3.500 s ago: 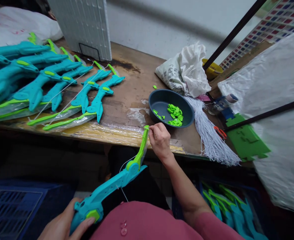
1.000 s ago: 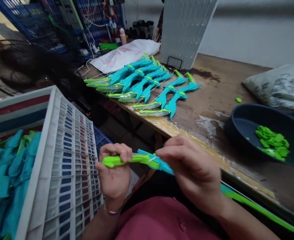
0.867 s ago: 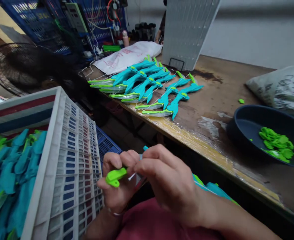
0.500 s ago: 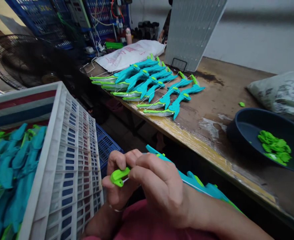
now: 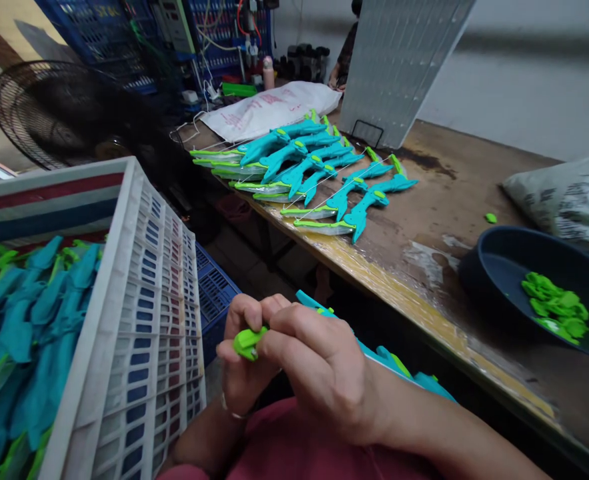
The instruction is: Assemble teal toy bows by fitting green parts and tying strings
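Both hands met on one toy bow (image 5: 374, 353) held low above the lap, in front of the table (image 5: 439, 193). Left hand (image 5: 244, 363) was closed round its green tip (image 5: 247, 342); right hand (image 5: 319, 373) pinched the same tip from the other side. Just left stood a white crate (image 5: 149, 320) of bow parts. On the table lay a row of bows (image 5: 319, 180) and a dark bowl (image 5: 494, 267) of green pieces (image 5: 554, 310).
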`<state>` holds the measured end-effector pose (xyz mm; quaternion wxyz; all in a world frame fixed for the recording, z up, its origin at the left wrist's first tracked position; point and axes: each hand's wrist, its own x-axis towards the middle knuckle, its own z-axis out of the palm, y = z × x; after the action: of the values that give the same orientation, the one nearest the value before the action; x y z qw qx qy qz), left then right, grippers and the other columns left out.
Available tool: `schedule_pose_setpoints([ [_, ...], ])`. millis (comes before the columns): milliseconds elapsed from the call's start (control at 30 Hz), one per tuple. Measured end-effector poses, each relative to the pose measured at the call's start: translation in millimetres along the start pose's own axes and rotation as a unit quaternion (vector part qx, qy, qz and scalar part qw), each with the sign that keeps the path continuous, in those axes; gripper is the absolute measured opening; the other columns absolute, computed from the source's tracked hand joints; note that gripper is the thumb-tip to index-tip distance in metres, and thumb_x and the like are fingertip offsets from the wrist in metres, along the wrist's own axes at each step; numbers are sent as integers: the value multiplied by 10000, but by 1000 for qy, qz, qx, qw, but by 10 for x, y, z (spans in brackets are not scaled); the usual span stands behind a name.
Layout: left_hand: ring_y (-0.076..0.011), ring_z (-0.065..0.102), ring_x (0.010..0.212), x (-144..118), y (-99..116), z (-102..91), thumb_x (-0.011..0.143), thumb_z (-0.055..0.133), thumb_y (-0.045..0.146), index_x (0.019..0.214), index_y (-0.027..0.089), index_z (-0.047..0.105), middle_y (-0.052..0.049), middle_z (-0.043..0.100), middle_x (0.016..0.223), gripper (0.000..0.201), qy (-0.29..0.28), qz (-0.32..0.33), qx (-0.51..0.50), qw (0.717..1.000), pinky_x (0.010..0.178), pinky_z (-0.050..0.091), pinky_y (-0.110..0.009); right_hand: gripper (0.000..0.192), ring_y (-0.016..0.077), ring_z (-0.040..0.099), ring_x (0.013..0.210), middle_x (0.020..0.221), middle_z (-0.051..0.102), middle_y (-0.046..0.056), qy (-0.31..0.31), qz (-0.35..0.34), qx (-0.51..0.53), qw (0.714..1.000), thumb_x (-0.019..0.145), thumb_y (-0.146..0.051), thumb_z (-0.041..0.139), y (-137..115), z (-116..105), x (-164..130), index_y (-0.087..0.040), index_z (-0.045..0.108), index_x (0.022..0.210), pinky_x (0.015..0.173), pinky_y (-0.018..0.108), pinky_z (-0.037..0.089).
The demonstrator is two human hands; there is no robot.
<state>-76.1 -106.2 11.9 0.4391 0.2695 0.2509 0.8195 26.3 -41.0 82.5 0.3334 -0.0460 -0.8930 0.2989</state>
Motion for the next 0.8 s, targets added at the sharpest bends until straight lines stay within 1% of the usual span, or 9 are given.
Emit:
schedule_pose_setpoints([
  [100,-188,446,705,-1,10,-13,867,606,678,876,267,542,-2,463,719,416,-12,21,-11,1000,774,473,-375,318,124,546,723,880,604,59,-12,-12,-14,1000,1084,-223,381,-5,5,16,-127,637,921,608,237,504],
  [200,-184,442,704,-8,33,-21,864,631,652,886,260,557,-5,457,742,400,-1,17,-9,1000,741,476,-354,208,143,561,781,909,596,71,-7,-3,-29,1000,1051,-193,472,14,32,0,-111,644,969,635,250,509],
  [267,-181,442,708,-15,50,-20,872,639,630,895,253,566,-5,448,745,385,0,16,-14,1000,719,474,-338,169,153,566,814,921,588,74,-1,-3,-25,1000,1040,-193,500,35,48,-15,-112,644,1004,652,260,513],
  [367,-172,439,703,-18,63,-9,887,640,603,902,241,577,-5,445,748,368,-4,21,-18,1000,697,471,-324,179,144,550,801,923,582,69,-8,-3,-14,1000,1047,-204,480,55,42,-25,-128,637,1007,647,259,506],
  [467,-164,427,683,-16,55,-1,868,666,606,879,234,577,-4,443,743,383,1,23,-13,1000,674,468,-317,195,131,530,760,907,561,61,-9,1,3,1000,1053,-188,447,50,0,-13,-134,620,982,621,251,493],
  [567,-163,417,675,-19,37,0,858,667,620,858,235,562,-6,437,739,399,9,17,-23,1000,655,457,-310,224,137,547,770,908,545,69,-10,14,39,999,1050,-173,405,37,-38,8,-125,604,960,637,261,512],
  [633,-166,422,685,-21,29,-2,862,661,619,865,237,564,-10,441,749,394,12,14,-30,999,655,454,-309,226,140,552,778,902,537,67,-12,16,51,998,1047,-176,408,37,-40,14,-121,598,939,647,264,518],
  [800,-169,424,684,-17,34,-13,857,665,615,856,232,566,-6,427,738,395,9,29,-9,1000,680,464,-328,199,120,501,726,860,510,43,0,-3,9,1000,1041,-180,469,63,6,-11,-114,604,911,594,244,462],
])
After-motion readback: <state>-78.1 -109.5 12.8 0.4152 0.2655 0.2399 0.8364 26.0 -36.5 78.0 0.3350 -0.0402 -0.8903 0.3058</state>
